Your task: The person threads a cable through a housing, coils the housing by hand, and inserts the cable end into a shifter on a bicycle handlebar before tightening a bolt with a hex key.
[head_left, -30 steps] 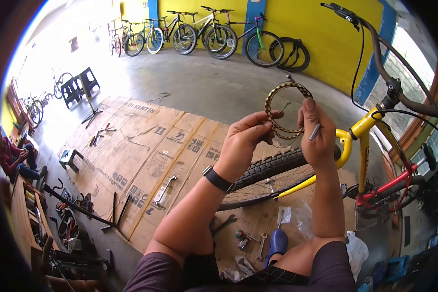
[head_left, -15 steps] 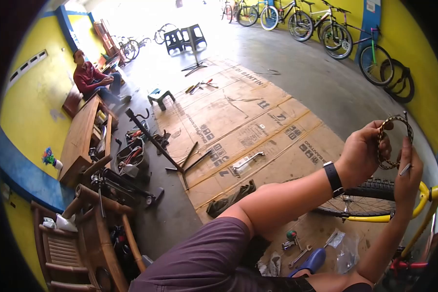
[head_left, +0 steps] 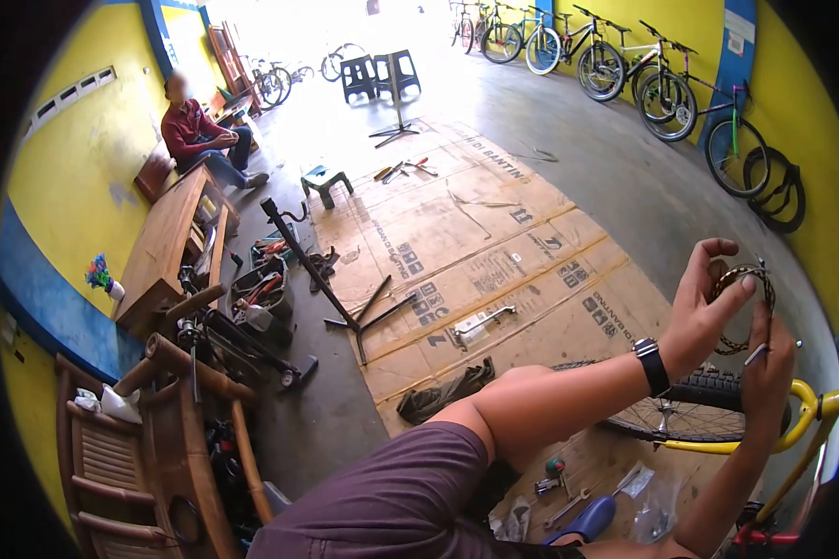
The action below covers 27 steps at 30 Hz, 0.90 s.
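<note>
A loop of black-and-gold patterned cable (head_left: 769,296) is held up at the right, above a bicycle wheel. My left hand (head_left: 702,312), with a black-strapped watch at the wrist, grips the loop's left side between thumb and fingers. My right hand (head_left: 764,368) closes on the loop's lower right side, and a dark cable end sticks up above it. Just below both hands are the knobbly tyre (head_left: 704,391) and the yellow bicycle frame (head_left: 816,402). My fingertips partly cover the loop.
Cardboard (head_left: 494,252) covers the floor, with a repair stand (head_left: 312,261), a spanner (head_left: 569,508) and a blue clog (head_left: 587,522) around. A seated person (head_left: 196,135) is at the left by a wooden desk (head_left: 163,233). Several bicycles (head_left: 601,70) line the right wall.
The loop looks smaller and tilted differently. My left hand has turned, its fingers lifted and thumb laid across the loop. My right hand has moved slightly lower and left. The view has shifted.
</note>
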Each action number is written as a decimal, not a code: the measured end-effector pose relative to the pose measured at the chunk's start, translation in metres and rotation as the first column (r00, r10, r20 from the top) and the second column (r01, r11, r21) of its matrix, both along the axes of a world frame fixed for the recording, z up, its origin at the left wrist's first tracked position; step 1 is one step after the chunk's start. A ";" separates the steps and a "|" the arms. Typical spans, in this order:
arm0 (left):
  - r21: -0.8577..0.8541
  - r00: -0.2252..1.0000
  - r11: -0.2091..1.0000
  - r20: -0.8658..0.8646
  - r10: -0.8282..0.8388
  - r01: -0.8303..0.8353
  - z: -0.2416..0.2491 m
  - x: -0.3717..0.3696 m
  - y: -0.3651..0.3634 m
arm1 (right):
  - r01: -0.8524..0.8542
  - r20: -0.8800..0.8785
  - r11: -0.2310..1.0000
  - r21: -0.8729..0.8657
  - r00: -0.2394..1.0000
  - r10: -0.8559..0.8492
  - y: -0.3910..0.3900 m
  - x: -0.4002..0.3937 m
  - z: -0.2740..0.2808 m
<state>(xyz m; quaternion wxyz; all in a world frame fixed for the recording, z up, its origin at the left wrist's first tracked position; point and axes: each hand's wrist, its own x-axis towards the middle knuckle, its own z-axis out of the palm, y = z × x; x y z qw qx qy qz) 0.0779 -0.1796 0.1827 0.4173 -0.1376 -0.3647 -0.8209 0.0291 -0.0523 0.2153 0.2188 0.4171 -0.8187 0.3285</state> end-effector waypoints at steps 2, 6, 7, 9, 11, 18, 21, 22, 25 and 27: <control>-0.044 0.992 0.994 -0.081 0.097 -0.101 -0.009 -0.006 0.002 | -0.027 -0.013 1.000 0.016 1.000 0.027 -0.001 0.006 -0.001; -0.048 0.987 0.990 -0.093 0.128 -0.133 -0.012 0.001 0.004 | -0.072 -0.030 0.997 0.025 0.997 0.073 -0.007 0.023 0.007; -0.035 0.982 0.986 -0.099 0.159 -0.163 -0.010 -0.002 0.005 | -0.075 -0.040 0.997 0.032 0.996 0.077 -0.006 0.023 0.008; -0.011 0.978 0.981 -0.086 0.190 -0.192 -0.009 -0.005 0.004 | -0.082 -0.058 0.996 0.043 0.995 0.085 -0.004 0.024 0.007; 0.010 0.981 0.982 -0.046 0.189 -0.189 -0.009 -0.008 0.003 | -0.085 -0.058 0.996 0.027 0.995 0.086 -0.004 0.026 0.007; 0.341 1.000 0.940 0.018 0.008 -0.014 -0.008 -0.025 -0.016 | -0.035 -0.212 0.997 0.065 0.976 0.048 0.002 0.022 0.005; 0.432 0.989 0.894 0.031 -0.144 0.117 -0.007 -0.020 -0.017 | -0.050 -0.181 0.989 0.139 0.981 0.075 0.005 0.021 0.007; 0.441 0.983 0.886 0.045 -0.178 0.141 -0.007 -0.021 -0.018 | -0.051 -0.208 0.990 0.135 0.975 0.078 0.005 0.020 0.006; 0.377 0.953 0.899 0.108 -0.283 0.224 -0.004 -0.017 -0.022 | -0.028 -0.259 0.993 0.116 0.964 0.058 0.005 0.017 0.003; 0.279 0.941 0.924 0.139 -0.309 0.262 -0.003 -0.016 -0.024 | 0.015 -0.261 0.995 0.099 0.965 0.012 0.010 0.016 0.003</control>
